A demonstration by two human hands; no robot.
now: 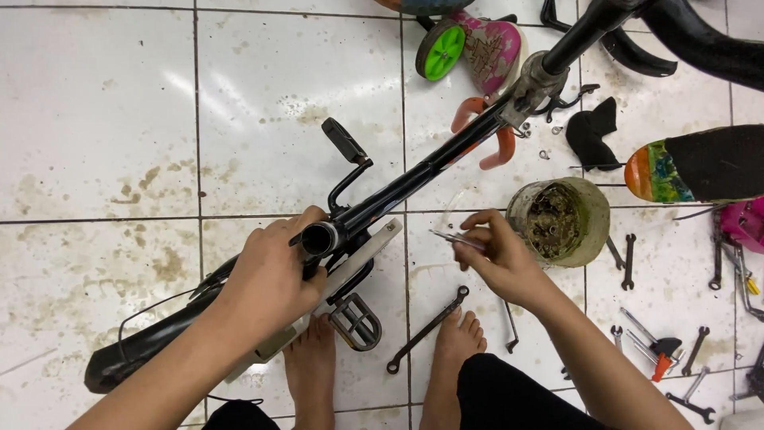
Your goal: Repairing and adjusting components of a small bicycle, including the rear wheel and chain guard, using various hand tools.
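The person sits barefoot on the tiled floor (103,119) with a black bicycle frame (414,177) laid across in front of them. Its long tube runs on a diagonal, from the open tube end (320,238) near the person's knees up and away to the right, toward the fork and a small green training wheel (440,50).

The left hand (267,279) is clenched around the frame just behind that open end, so the mouth of the tube faces right. The right hand (501,259) pinches a thin metal rod (455,238) between thumb and fingertips, lying nearly level, its tip pointing left at the tube mouth. A gap of bare floor separates tip and opening; the rod sits just beside the frame, not touching it.

The right hand is the one nearer the grease tub (559,220), which stands just behind it. A long wrench (426,328) lies on the floor between the feet, and a pedal (356,321) hangs below the left hand.
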